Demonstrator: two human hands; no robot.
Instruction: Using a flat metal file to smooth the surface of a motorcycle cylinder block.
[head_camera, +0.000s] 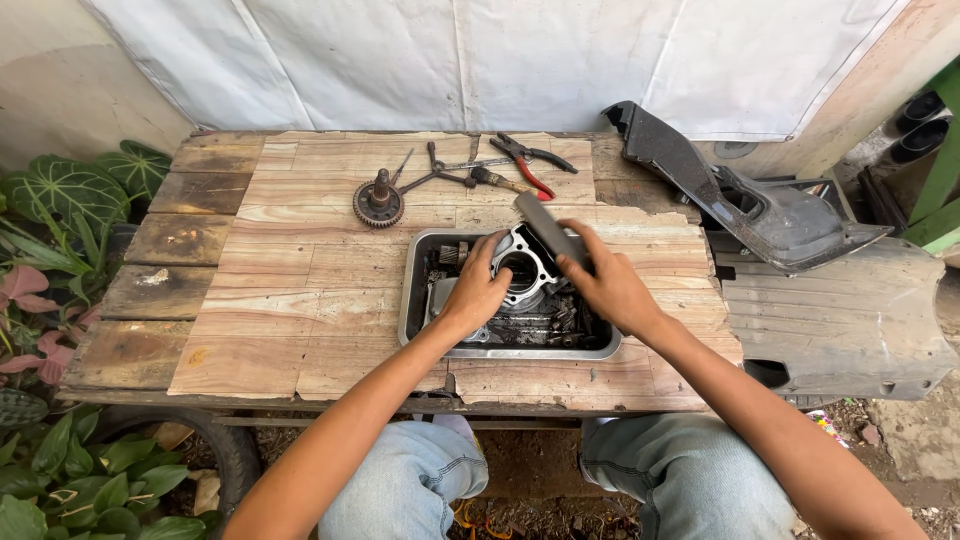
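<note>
While we sit with our knees in blue jeans (410, 490) just under the near edge of the wooden tabletop (290, 300), our hands meet over a metal tray (412, 300) near its middle. Our left hand (476, 294) curls around the near-left side of a silver engine cylinder block (524, 262), which stands in the tray among dark, oily small parts. Our right hand (610, 290) grips a flat grey bar (547, 226) that slants up and away over the block's right side. The block is pale metal with a round bore open at the top. Farther back lie a toothed gear on a shaft (379, 203), a few slim tools (440, 172) and red-handled pliers (532, 165). To the right, black plastic bike panels (760, 205) crowd the tabletop's edge; leafy plants (60, 200) stand to the left.
</note>
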